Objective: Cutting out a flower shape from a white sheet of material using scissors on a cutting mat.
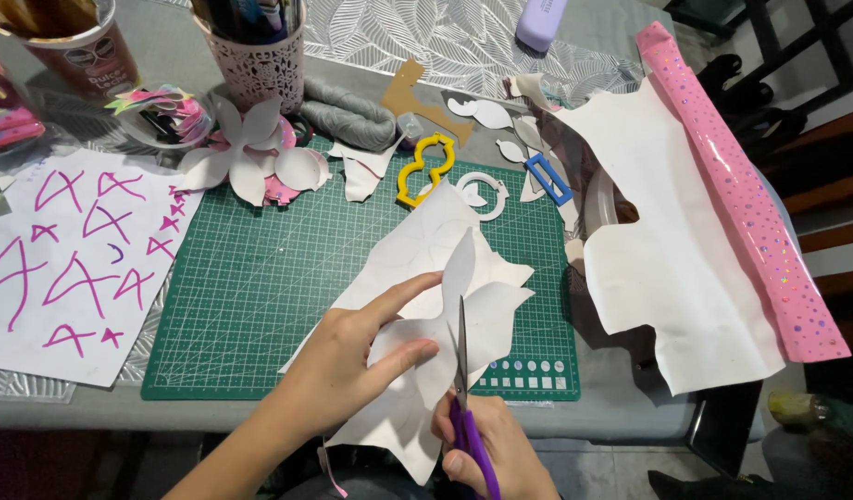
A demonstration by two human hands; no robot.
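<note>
Left hand (352, 356) pinching white paper (426, 306) over green cutting mat (260, 278) on table (621, 407); right hand (486, 449) closed around purple scissors (465, 407). Thin, floppy, easily torn, best held near the cut.

Your right hand (491, 449) and the scissors' purple handles (473, 454) run off the bottom edge; the jar (70, 42) is cropped at top.
</note>
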